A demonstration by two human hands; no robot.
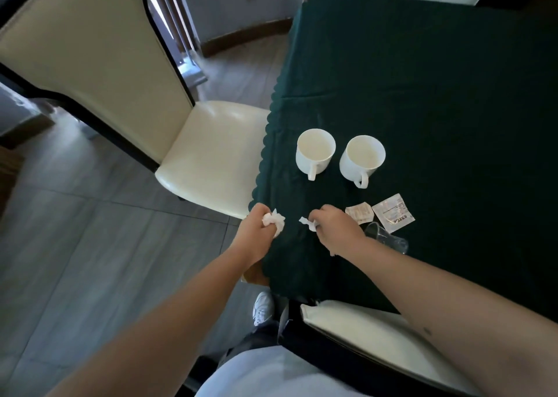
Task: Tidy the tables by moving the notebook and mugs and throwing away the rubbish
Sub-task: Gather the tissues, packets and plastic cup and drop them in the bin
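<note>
My left hand (255, 226) clutches a crumpled tissue (274, 222); my right hand (336, 229) pinches a smaller scrap (308, 223), mid-frame. Reaching for the wrappers (392, 215) may knock the tipped glass (386, 239) rolling, or drop scraps. Mugs (315, 152) stand just above; no notebook visible.

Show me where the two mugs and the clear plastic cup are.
left mug (315, 148), head view, on its inner wall.
right mug (363, 155), head view, on its inner wall.
clear plastic cup (388, 238), head view, on its side wall.
</note>
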